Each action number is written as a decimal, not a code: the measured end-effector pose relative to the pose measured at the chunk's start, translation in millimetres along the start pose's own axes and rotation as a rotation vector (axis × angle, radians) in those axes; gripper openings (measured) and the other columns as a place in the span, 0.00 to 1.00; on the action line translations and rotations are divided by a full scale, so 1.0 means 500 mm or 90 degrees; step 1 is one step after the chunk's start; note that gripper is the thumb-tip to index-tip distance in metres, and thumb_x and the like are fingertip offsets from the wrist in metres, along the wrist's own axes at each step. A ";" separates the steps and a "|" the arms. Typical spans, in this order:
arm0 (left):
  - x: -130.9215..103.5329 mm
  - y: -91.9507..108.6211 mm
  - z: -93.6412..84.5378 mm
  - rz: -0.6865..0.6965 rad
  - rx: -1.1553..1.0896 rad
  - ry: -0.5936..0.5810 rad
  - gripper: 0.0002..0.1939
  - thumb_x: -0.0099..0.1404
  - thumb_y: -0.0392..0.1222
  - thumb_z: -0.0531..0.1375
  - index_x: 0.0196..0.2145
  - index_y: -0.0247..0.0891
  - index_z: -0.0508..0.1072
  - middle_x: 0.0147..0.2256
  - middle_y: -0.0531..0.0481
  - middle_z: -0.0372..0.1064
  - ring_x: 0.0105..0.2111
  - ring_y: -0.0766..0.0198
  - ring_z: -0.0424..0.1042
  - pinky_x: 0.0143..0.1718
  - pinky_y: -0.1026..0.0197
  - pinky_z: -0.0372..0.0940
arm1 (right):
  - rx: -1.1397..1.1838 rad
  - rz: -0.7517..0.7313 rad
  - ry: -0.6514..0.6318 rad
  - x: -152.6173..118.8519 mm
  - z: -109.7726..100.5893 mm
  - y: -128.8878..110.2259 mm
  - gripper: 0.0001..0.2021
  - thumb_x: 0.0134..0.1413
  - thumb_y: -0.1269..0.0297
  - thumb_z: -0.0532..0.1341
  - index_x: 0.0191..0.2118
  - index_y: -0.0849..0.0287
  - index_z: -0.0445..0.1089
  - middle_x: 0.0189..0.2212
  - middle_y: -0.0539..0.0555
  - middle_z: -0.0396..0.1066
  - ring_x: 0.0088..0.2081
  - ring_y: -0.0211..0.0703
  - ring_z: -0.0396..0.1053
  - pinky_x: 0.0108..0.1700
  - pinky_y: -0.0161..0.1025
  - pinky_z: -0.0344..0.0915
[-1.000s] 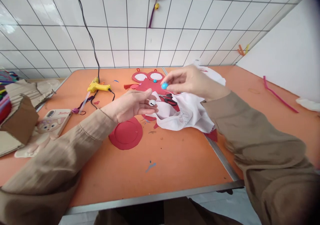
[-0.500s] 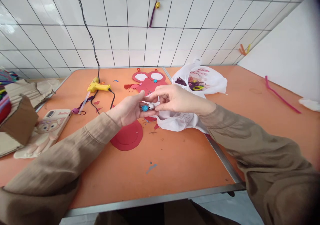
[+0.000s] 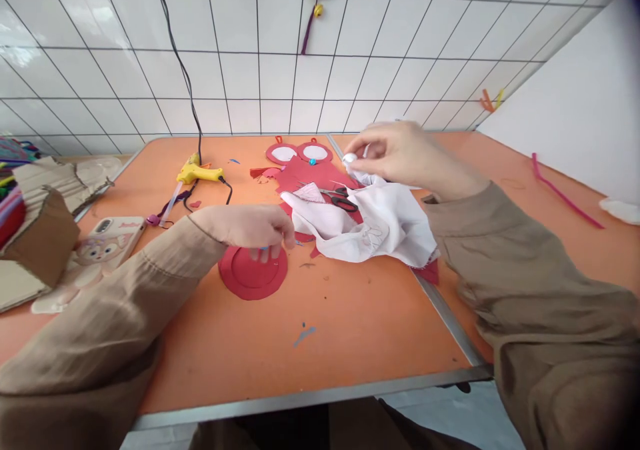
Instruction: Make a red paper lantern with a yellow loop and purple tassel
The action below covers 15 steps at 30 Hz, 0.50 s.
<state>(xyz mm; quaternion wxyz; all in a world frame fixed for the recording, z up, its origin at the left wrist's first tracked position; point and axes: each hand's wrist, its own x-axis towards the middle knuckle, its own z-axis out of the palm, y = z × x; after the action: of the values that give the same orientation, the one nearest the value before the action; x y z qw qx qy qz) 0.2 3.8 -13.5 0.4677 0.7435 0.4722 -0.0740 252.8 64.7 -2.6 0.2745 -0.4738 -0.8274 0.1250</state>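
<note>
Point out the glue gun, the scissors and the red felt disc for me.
glue gun [image 3: 193, 172]: head view, on its yellow body.
scissors [image 3: 344, 203]: head view, on the dark handle loops.
red felt disc [image 3: 250, 278]: head view, on its bare lower face.

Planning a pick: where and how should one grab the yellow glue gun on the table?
Grip the glue gun by its yellow body, from above. It lies flat on its side on the orange table, nozzle toward the right, and its black cord leaves at the back.

One head-worn camera looks forward and down, close over the orange table [image 3: 350, 317], facing the tiled wall [image 3: 240, 70].
</note>
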 end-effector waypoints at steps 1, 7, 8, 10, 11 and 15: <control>-0.004 -0.001 -0.003 -0.003 0.060 -0.016 0.10 0.59 0.32 0.53 0.37 0.35 0.72 0.34 0.45 0.74 0.33 0.59 0.73 0.34 0.59 0.68 | -0.084 0.028 0.068 0.008 -0.011 0.023 0.02 0.51 0.67 0.65 0.33 0.56 0.74 0.35 0.52 0.73 0.33 0.38 0.67 0.40 0.39 0.62; -0.005 -0.015 -0.003 -0.016 0.190 -0.029 0.06 0.58 0.32 0.51 0.29 0.36 0.67 0.32 0.45 0.72 0.30 0.61 0.71 0.32 0.60 0.66 | -0.262 0.237 0.170 0.038 -0.045 0.195 0.05 0.52 0.68 0.64 0.36 0.62 0.75 0.37 0.61 0.75 0.39 0.44 0.66 0.44 0.42 0.58; -0.006 -0.016 -0.005 -0.015 0.207 -0.022 0.06 0.58 0.33 0.51 0.29 0.36 0.67 0.32 0.46 0.72 0.30 0.61 0.71 0.32 0.61 0.66 | -0.267 0.263 0.170 0.036 -0.046 0.221 0.06 0.52 0.68 0.65 0.36 0.63 0.75 0.37 0.62 0.75 0.39 0.44 0.66 0.44 0.43 0.58; -0.011 -0.012 -0.015 -0.004 0.273 0.005 0.07 0.59 0.34 0.51 0.28 0.37 0.68 0.32 0.47 0.72 0.32 0.61 0.70 0.32 0.61 0.64 | -0.269 0.308 0.165 0.030 -0.046 0.263 0.06 0.52 0.68 0.65 0.37 0.63 0.75 0.37 0.62 0.75 0.37 0.43 0.65 0.43 0.43 0.59; -0.018 -0.006 -0.020 0.002 0.313 0.012 0.07 0.59 0.36 0.52 0.28 0.37 0.69 0.32 0.47 0.72 0.32 0.61 0.69 0.32 0.62 0.62 | -0.265 0.323 0.157 0.026 -0.046 0.278 0.07 0.50 0.68 0.65 0.37 0.63 0.76 0.37 0.62 0.75 0.35 0.41 0.65 0.42 0.42 0.59; -0.070 0.017 -0.011 -0.012 0.381 0.033 0.07 0.57 0.42 0.58 0.29 0.37 0.73 0.31 0.48 0.72 0.29 0.62 0.68 0.29 0.62 0.60 | -0.246 0.349 0.145 0.016 -0.052 0.284 0.10 0.47 0.71 0.67 0.39 0.64 0.76 0.36 0.61 0.75 0.30 0.38 0.62 0.39 0.41 0.61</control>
<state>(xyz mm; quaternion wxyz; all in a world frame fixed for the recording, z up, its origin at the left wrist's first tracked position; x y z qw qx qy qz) -14.2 -15.0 14.3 0.2149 0.8455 0.4483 -0.1949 366.0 143.9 -44.8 0.2264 -0.7325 -0.6418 -0.0184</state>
